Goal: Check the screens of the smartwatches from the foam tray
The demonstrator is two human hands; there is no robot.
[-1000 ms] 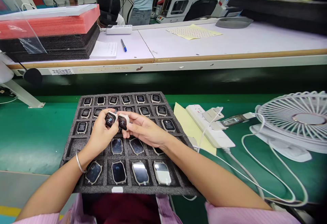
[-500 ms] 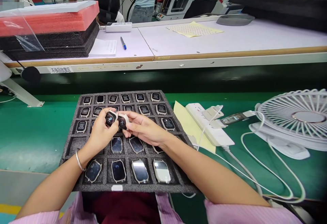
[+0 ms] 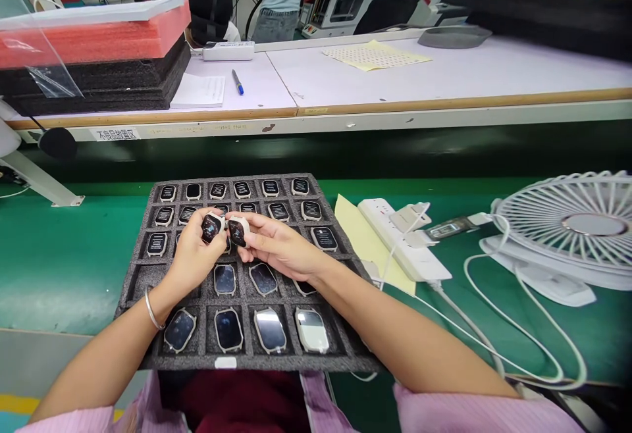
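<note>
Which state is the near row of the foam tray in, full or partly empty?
Partly empty. The foam tray holds four watch bodies in its near row; the pocket at the right end shows bare foam.

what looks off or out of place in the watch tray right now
In the black foam tray, the front-row watch bodies sit askew in their pockets: the leftmost dark-screened watch body is tilted, and the pale-faced watch body differs from its dark neighbours. Nothing looks spilled or broken.

Glossy glass-faced watch bodies (image 3: pixel 224 279) sit in a rough, matt black foam tray (image 3: pixel 143 279) on a smooth green mat (image 3: pixel 64 268).
</note>
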